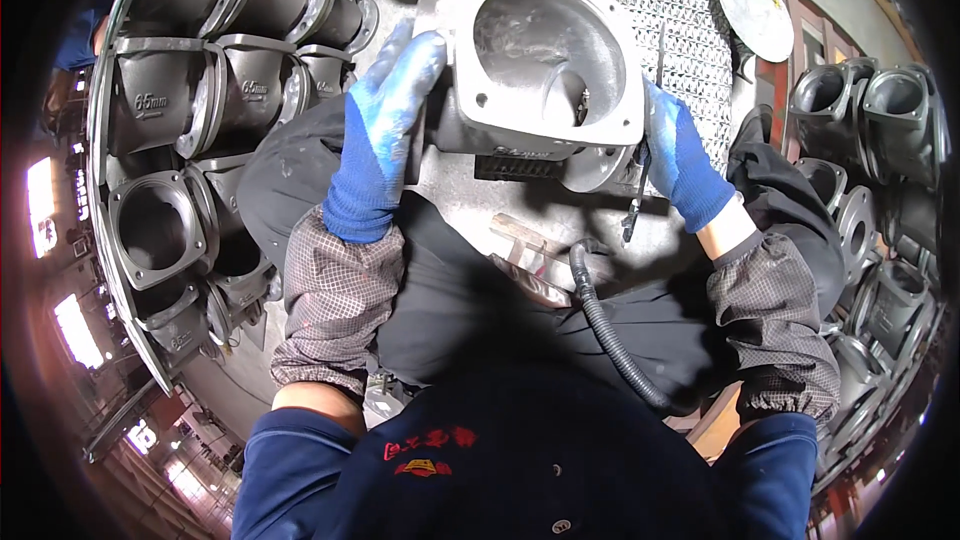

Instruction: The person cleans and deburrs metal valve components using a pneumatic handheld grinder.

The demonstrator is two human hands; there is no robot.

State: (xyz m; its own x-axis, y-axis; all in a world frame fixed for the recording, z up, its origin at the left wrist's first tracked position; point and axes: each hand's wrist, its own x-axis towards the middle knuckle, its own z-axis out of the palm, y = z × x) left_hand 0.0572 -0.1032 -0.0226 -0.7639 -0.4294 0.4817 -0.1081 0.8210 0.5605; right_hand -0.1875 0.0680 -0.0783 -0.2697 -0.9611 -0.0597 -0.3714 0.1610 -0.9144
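Sat over a pale floor [460,202], with grey castings [150,100] packed close beyond the left hand [385,135], probably to save space, and further castings [900,110] outside the right hand [685,155]. Held a hollow flanged casting [530,35] between left hand and right hand, one at each side, seemingly to share its weight and steady it; could not see the right fingertips fully. Had a corrugated hose [601,325] curving inward of the right hand, farther back.
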